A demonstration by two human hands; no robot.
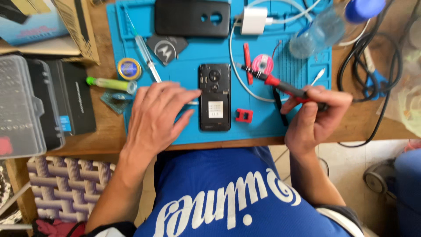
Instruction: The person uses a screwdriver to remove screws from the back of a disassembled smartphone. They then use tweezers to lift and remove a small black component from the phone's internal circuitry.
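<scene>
We see a black phone with its back cover off, lying flat in the middle of a blue work mat on a wooden tabletop. Our left hand lies flat on the mat just left of the phone, its grip apart and holding nothing, with the fingertips touching the phone's left edge. Our right hand has its grip clamped on a red and black soldering iron. The iron slants up and to the left, and its thin tip is near the top right corner of the phone; we cannot tell if it touches. A small red block sits on the mat just right of the phone. The phone's black back cover lies at the top of the mat, well apart from the phone. Beside the left hand we see a clear syringe, a round tin and a green tube. A white charger plug and a clear bottle with a blue cap are at the top right. A clear plastic case rests far left.
</scene>
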